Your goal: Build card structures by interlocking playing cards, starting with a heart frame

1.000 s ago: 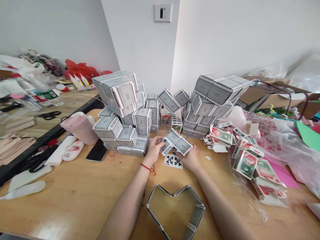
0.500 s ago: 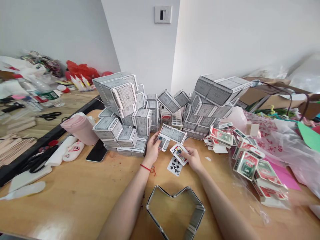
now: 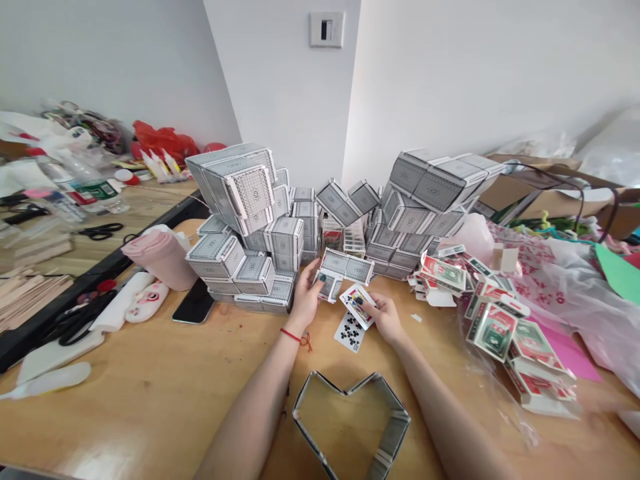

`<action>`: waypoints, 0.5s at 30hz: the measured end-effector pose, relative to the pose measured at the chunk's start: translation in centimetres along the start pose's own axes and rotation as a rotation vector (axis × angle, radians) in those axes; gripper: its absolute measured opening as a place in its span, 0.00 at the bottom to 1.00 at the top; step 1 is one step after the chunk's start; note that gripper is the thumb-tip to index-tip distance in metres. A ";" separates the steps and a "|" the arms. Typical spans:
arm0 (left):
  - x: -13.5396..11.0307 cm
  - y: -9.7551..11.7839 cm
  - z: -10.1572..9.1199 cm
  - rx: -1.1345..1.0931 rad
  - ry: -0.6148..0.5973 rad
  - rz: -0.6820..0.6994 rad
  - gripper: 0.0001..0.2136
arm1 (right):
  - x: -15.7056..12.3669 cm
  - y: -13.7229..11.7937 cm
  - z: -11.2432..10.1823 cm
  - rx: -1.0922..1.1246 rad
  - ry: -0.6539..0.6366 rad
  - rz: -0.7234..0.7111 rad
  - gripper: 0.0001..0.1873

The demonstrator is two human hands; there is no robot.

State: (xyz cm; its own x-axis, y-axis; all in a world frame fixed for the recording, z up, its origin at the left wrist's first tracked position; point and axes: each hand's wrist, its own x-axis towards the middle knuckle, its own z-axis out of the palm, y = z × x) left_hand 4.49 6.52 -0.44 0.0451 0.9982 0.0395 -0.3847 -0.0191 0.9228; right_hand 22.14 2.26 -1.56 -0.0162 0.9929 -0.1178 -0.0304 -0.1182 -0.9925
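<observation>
My left hand (image 3: 306,293) pinches the left part of a folded playing-card piece (image 3: 345,265), grey-patterned with white edges. In my right hand (image 3: 388,317) is a face-up playing card (image 3: 357,303) with a picture on it, tilted and held by its right edge. Below that card a ten of clubs (image 3: 349,332) shows, partly covered; whether it lies on the table or is held too, I cannot tell. Between my forearms stands a heart-shaped frame (image 3: 395,437) made of joined cards, open in the middle.
Stacked card-covered blocks (image 3: 285,237) rise on the left, more blocks (image 3: 415,217) on the right. A phone (image 3: 193,303) and pink cup (image 3: 160,257) sit left. Card boxes (image 3: 495,327) pile up at right beside plastic wrap. Scissors (image 3: 101,231) lie far left.
The fingers of my left hand have shifted slightly on the folded card piece. My right hand and its card have hardly moved.
</observation>
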 end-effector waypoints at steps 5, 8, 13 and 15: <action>-0.6 1.0 0.5 0.121 -0.069 0.083 0.26 | 0.4 0.6 -0.3 0.053 0.134 -0.071 0.17; -0.9 1.2 0.7 0.162 -0.124 0.105 0.28 | 0.7 1.0 -0.5 0.041 0.202 -0.125 0.16; -0.9 0.9 0.6 0.186 -0.205 0.099 0.32 | 0.9 1.4 -0.6 -0.108 0.334 -0.218 0.17; -0.9 0.7 0.6 0.187 -0.228 0.080 0.33 | 0.8 1.4 -0.6 -0.158 0.381 -0.237 0.18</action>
State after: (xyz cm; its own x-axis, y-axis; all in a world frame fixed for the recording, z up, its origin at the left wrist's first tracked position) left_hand 4.70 5.59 0.42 0.2351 0.9551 0.1801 -0.2202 -0.1281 0.9670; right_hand 22.63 2.92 -3.03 0.3412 0.9297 0.1387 0.1635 0.0866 -0.9827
